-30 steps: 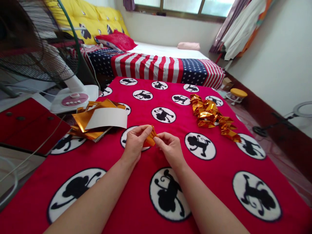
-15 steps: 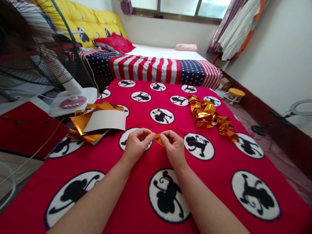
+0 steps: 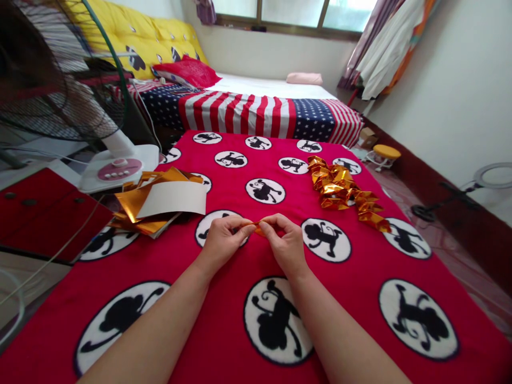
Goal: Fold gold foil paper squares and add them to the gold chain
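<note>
Between my two hands is a small folded piece of gold foil paper (image 3: 258,230), mostly covered by my fingers. My left hand (image 3: 224,238) pinches its left end between thumb and forefinger. On the other end, my right hand (image 3: 285,240) has the same kind of pinch. A stack of gold foil sheets (image 3: 130,205) lies to the left, with one sheet (image 3: 174,198) white side up on top. Off to the right, several folded gold foil pieces (image 3: 336,186) lie bunched in a curving row.
A red blanket (image 3: 224,341) with monkey circles covers the table under my hands. At the left stands a fan (image 3: 120,162) beside a red drawer unit (image 3: 48,213). A bed (image 3: 248,112) is beyond the table. A yellow stool (image 3: 386,152) and a ring-light stand (image 3: 452,194) are at the right.
My fingertips have come closer together over the gold foil paper, and less of it shows between them. The stack and the folded pieces lie as before.
</note>
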